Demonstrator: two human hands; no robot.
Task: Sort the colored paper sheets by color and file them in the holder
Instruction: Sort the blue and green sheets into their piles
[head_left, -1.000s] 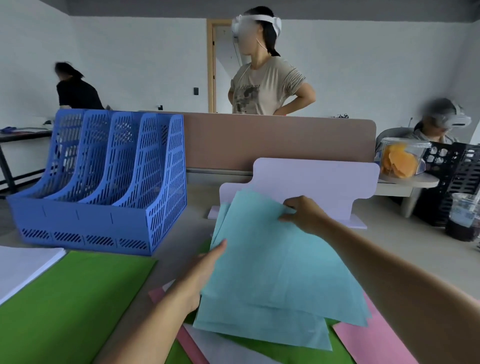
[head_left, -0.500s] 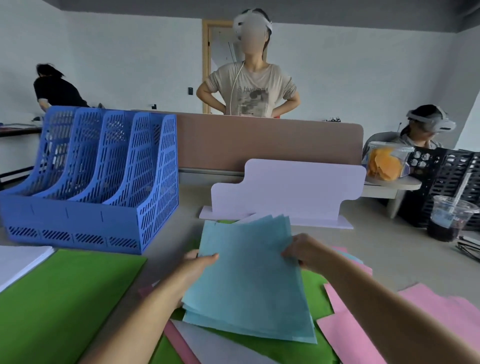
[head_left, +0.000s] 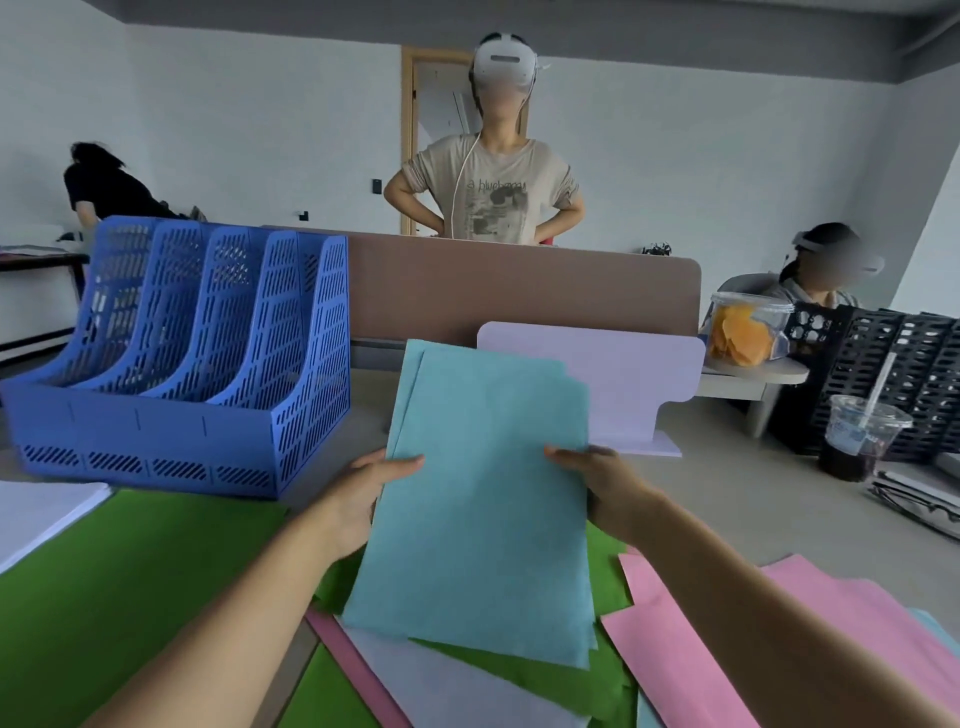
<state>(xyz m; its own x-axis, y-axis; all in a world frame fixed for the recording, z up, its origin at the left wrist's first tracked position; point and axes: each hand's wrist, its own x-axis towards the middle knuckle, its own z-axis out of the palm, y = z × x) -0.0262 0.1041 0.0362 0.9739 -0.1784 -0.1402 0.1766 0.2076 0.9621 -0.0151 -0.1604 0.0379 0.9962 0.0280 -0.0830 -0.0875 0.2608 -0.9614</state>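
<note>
Closest to you, loose green sheets (head_left: 104, 597), pink sheets (head_left: 691, 649) and a white sheet (head_left: 441, 686) lie mixed up on the counter (head_left: 753, 493), not sorted yet. Just above them you hold the blue sheets (head_left: 483, 493) up on end. Your left hand (head_left: 363, 499) pinches the left edge with its thumb on the front. Your right hand (head_left: 608, 488) pinches the right edge the same way. The fingers behind the paper are hidden. The sheets are not lined up: some corners stick out at the top and at the bottom. It looks like you are squaring the pile, so loosen your pinch a little and tap the bottom edge on the counter until all the edges match. Hold both sides evenly so no sheet slips out or bends. Farther back on your left stands the blue holder (head_left: 171, 431), well apart from the pile, and its slots look empty from here. When the pile is neat, I think the best way is to carry it over with both hands and slide it straight down into one slot. Go slowly, because thin paper can catch on the slot walls. Behind the pile stands a white board (head_left: 623, 374).
</note>
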